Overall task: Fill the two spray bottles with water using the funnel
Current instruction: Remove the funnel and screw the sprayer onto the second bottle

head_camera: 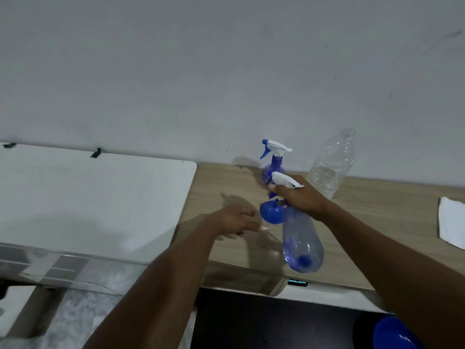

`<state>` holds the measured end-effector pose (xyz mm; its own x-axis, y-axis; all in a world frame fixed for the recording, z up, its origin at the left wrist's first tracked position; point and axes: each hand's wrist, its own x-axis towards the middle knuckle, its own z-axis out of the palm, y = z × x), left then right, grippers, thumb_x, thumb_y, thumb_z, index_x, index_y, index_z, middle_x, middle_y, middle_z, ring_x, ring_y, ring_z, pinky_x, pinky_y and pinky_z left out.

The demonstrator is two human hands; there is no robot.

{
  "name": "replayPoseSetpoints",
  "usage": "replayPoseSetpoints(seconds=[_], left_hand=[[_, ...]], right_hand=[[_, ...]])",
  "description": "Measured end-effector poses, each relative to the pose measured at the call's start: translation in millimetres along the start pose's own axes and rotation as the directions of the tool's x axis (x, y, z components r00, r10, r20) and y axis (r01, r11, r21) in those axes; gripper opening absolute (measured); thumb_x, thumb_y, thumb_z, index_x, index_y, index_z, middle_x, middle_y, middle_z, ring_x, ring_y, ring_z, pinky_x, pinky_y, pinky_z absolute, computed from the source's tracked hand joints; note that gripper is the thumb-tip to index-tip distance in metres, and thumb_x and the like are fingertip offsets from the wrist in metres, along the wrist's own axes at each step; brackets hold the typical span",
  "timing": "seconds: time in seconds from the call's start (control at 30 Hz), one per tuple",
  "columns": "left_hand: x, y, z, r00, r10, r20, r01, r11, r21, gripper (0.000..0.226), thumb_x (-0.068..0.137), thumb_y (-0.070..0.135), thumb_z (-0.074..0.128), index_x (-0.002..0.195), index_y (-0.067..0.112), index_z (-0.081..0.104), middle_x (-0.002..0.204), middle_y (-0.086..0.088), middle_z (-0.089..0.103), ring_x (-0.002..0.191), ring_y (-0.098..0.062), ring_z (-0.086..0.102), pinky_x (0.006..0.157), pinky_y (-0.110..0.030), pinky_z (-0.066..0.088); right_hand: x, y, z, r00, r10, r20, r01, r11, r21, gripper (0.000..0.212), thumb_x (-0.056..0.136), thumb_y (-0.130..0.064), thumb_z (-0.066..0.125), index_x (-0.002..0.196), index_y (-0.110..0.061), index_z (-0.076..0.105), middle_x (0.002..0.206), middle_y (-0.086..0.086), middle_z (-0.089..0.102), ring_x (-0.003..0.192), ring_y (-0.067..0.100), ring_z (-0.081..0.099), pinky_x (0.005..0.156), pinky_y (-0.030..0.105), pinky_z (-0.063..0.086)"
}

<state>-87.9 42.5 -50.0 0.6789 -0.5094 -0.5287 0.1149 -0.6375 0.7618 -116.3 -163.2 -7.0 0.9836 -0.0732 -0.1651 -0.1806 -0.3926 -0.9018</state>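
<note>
The near spray bottle (302,238) is held in the air by the right hand (299,200), its grip closed around the neck, body tilted toward the viewer. Just left of that grip lies the blue funnel (273,212), with the empty, spread left hand (236,220) beside it. The trigger head should be unscrewed with the bottle kept steady over the worktop (377,222). No writing can be read.

Spray bottles: I count two (273,161) (302,238).
Funnel: one, blue (271,212).
Clear water bottle: one (332,163).
White cloth: one (451,221).
Hands: two (236,220) (300,199).
Tabletops: I see two, wooden (377,222) and white (88,197).
</note>
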Motion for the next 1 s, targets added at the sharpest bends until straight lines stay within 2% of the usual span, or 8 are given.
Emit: replayPoseSetpoints(seconds=[0.1,0.17,0.27,0.37,0.53,0.63,0.83,1.0], left_hand=[[0.3,-38.1,-34.1,0.969,-0.078,-0.235,0.112,0.984,0.137,0.073,0.072,0.054,0.081,0.131,0.019,0.058,0.127,-0.005,0.062,0.108,-0.023,0.063,0.095,-0.037,0.052],[-4.4,-57.9,-50.2,0.925,-0.106,-0.366,0.179,0.969,0.173,0.063,0.077,0.052,0.078,0.128,0.019,0.060,0.132,-0.005,0.060,0.121,-0.023,0.056,0.105,-0.035,0.043],[-11.8,-70.6,-59.4,0.891,-0.116,-0.438,0.195,0.971,0.140,0.058,0.081,0.046,0.076,0.129,0.017,0.059,0.124,-0.004,0.064,0.122,-0.022,0.055,0.103,-0.029,0.039],[-13.9,-73.6,-57.0,0.889,-0.110,-0.444,0.190,0.972,0.140,0.056,0.083,0.044,0.075,0.130,0.017,0.058,0.121,-0.005,0.065,0.120,-0.022,0.057,0.101,-0.028,0.038],[-12.9,-73.8,-48.8,0.905,-0.104,-0.412,0.189,0.966,0.173,0.047,0.089,0.030,0.069,0.133,0.018,0.056,0.128,-0.006,0.061,0.120,-0.022,0.056,0.104,-0.029,0.042],[-13.7,-71.9,-47.5,0.909,-0.093,-0.407,0.182,0.966,0.184,0.046,0.090,0.025,0.065,0.134,0.017,0.056,0.129,-0.006,0.060,0.120,-0.022,0.056,0.104,-0.029,0.042],[-13.7,-73.0,-52.3,0.910,-0.097,-0.403,0.181,0.968,0.176,0.047,0.089,0.024,0.065,0.135,0.017,0.056,0.132,-0.007,0.058,0.120,-0.023,0.056,0.104,-0.032,0.044],[-11.6,-69.4,-50.8,0.913,-0.087,-0.399,0.177,0.965,0.195,0.046,0.090,0.024,0.063,0.135,0.018,0.055,0.138,-0.006,0.054,0.127,-0.025,0.051,0.109,-0.033,0.039]], right_hand=[[-12.3,8.3,-16.7,0.987,0.055,0.149,-0.058,0.998,0.017,0.017,0.088,-0.006,0.063,0.104,-0.001,0.067,0.104,0.022,0.068,0.089,0.026,0.066,0.084,0.058,0.057],[-19.9,16.4,-23.1,0.969,0.090,0.231,-0.076,0.995,-0.070,0.018,0.088,-0.004,0.062,0.105,-0.003,0.066,0.105,0.019,0.067,0.089,0.024,0.064,0.079,0.054,0.060],[-26.9,28.0,-23.6,0.939,0.187,0.290,-0.148,0.977,-0.151,0.016,0.086,-0.010,0.069,0.101,-0.007,0.069,0.097,0.019,0.067,0.082,0.021,0.065,0.074,0.054,0.061],[-30.2,30.4,-19.2,0.918,0.213,0.335,-0.154,0.969,-0.195,0.016,0.087,-0.015,0.069,0.096,-0.002,0.069,0.095,0.023,0.068,0.073,0.018,0.062,0.070,0.054,0.060],[-30.8,30.2,-7.7,0.945,0.151,0.291,-0.070,0.960,-0.271,0.031,0.094,-0.025,0.065,0.090,0.005,0.069,0.078,0.016,0.071,0.067,0.021,0.065,0.055,0.027,0.057],[-26.9,34.2,-6.8,0.951,0.185,0.249,-0.118,0.958,-0.262,0.035,0.093,-0.024,0.066,0.086,0.011,0.065,0.067,0.014,0.069,0.059,0.022,0.064,0.050,0.026,0.051],[-23.7,23.6,-15.9,0.950,0.089,0.299,-0.005,0.962,-0.272,0.029,0.094,-0.028,0.066,0.090,0.000,0.071,0.084,0.014,0.075,0.073,0.022,0.069,0.057,0.018,0.052],[-24.4,20.9,-15.3,0.955,0.053,0.290,0.029,0.962,-0.272,0.032,0.095,-0.027,0.065,0.079,-0.001,0.071,0.074,0.014,0.074,0.064,0.020,0.067,0.056,0.022,0.053]])
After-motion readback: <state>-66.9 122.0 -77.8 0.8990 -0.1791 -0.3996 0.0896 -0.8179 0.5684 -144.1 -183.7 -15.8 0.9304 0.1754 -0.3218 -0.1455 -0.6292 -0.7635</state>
